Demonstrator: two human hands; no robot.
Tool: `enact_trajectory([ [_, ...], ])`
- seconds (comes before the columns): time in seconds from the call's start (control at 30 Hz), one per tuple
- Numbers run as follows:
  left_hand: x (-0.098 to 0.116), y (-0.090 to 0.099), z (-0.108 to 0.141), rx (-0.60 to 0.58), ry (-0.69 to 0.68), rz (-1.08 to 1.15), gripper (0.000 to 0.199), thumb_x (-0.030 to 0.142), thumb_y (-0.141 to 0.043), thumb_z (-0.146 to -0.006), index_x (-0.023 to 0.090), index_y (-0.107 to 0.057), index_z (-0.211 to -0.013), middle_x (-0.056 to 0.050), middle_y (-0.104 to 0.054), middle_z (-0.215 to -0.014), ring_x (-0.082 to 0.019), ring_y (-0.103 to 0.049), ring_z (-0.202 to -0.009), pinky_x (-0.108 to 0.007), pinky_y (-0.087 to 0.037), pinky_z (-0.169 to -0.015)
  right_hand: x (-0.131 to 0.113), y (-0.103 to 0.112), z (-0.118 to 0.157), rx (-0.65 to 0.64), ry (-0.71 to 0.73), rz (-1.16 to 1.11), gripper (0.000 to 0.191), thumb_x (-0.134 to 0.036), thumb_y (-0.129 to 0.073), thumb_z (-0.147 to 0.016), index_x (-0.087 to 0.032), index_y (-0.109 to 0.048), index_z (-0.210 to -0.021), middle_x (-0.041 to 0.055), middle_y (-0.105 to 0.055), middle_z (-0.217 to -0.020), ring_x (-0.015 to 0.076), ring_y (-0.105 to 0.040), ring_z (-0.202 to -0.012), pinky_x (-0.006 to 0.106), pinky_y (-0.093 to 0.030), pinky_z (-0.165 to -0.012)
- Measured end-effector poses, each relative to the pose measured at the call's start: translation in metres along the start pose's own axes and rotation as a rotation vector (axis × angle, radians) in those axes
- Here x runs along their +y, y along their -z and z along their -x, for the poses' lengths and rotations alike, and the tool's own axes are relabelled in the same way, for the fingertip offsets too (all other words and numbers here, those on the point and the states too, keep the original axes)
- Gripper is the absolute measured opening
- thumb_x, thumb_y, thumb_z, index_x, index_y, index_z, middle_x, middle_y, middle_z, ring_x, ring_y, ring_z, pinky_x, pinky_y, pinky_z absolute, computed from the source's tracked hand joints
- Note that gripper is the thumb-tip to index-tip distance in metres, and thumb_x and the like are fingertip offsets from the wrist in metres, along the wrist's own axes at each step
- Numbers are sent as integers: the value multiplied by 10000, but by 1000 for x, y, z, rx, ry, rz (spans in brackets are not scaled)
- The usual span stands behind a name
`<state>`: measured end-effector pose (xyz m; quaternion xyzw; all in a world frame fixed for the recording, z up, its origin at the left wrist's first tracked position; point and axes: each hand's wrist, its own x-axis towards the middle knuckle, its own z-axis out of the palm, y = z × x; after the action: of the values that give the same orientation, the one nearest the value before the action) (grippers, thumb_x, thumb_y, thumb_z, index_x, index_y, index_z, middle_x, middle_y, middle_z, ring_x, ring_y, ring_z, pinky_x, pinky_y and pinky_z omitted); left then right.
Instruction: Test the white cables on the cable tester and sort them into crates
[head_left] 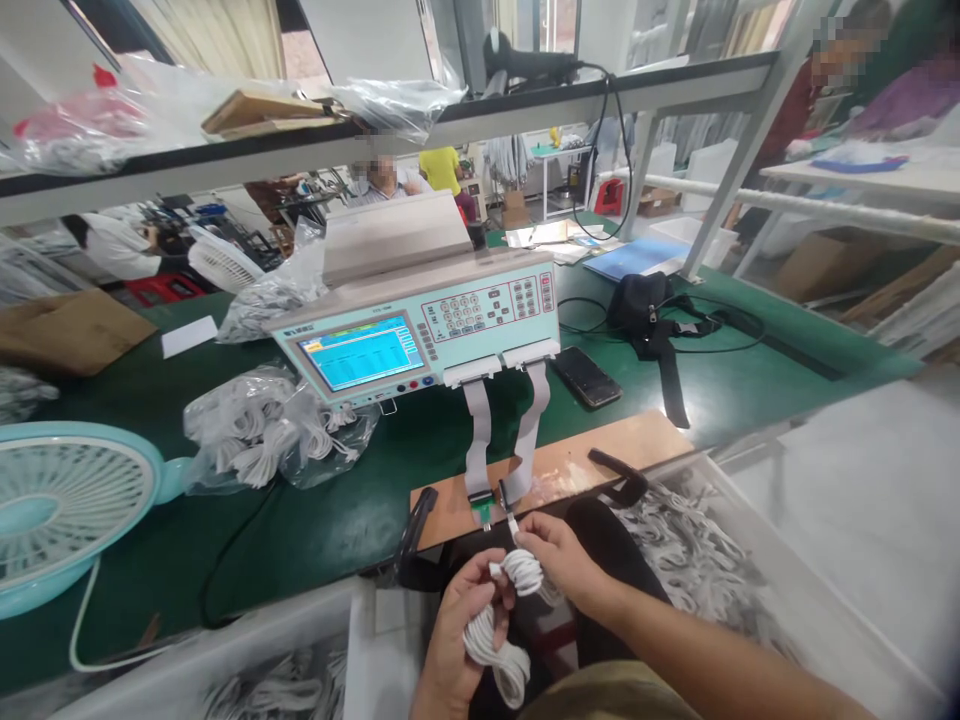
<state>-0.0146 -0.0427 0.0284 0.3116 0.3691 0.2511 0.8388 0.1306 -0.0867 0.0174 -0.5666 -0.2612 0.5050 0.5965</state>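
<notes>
My left hand [466, 620] is closed around a bundled white cable [499, 650], whose coils hang below the fingers and whose small white plug pokes out near the thumb. Just beyond it, my right hand [555, 550] pinches the cable's other end at a small connector [513, 525], close to the board's front edge. The connector meets the right-hand ribbon lead's end, though I cannot tell whether it is fully seated. A small green circuit board [484, 511] ends the left ribbon cable [477, 440]. Both ribbons run up to a cable tester [420, 330] with a lit blue screen.
Clamps [415, 540] hold a copper-coloured board [585, 460] at the table edge. White bins of cables [705, 560] stand at right and lower left. Bagged cables [262, 425], a blue fan [75, 500], a phone [586, 377] and a black pouch [641, 305] lie around the tester.
</notes>
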Motion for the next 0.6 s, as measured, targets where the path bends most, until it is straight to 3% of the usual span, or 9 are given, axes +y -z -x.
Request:
enact_trajectory([
  [0.07,0,2,-2,23,-27,-31,395,294,-776,-546,131,-667,-889,-28,-608,-614,-116,-551,-509,-143,-343,-350,-2,-3,0,13,-45,-58,273,-419,-613,-692,-179,-495,-636,-44,-482,-533,97,-409,-490,227,-321,-480],
  [0.23,-11,5,-19,221,-168,-320,348,439,-692,-673,118,-662,-804,18,-532,-531,-74,-446,-448,-153,-313,-390,-4,-3,-1,7,-41,-63,283,-424,-622,-685,-171,-507,-633,-40,-492,-541,98,-416,-507,235,-330,-511],
  [0.4,-16,9,-29,230,-361,-555,311,440,-596,-765,145,-620,-669,23,-511,-570,-100,-451,-545,-178,-363,-507,-6,1,-4,-32,-18,-6,226,-351,-619,-699,-151,-538,-629,-54,-455,-531,78,-363,-500,225,-289,-519],
  [0.6,-13,5,-30,253,-439,-622,303,401,-568,-795,150,-593,-627,8,-559,-611,-130,-485,-613,-203,-390,-590,-8,0,-5,-35,-31,1,195,-322,-611,-705,-134,-582,-659,-42,-487,-552,86,-381,-521,229,-305,-543],
])
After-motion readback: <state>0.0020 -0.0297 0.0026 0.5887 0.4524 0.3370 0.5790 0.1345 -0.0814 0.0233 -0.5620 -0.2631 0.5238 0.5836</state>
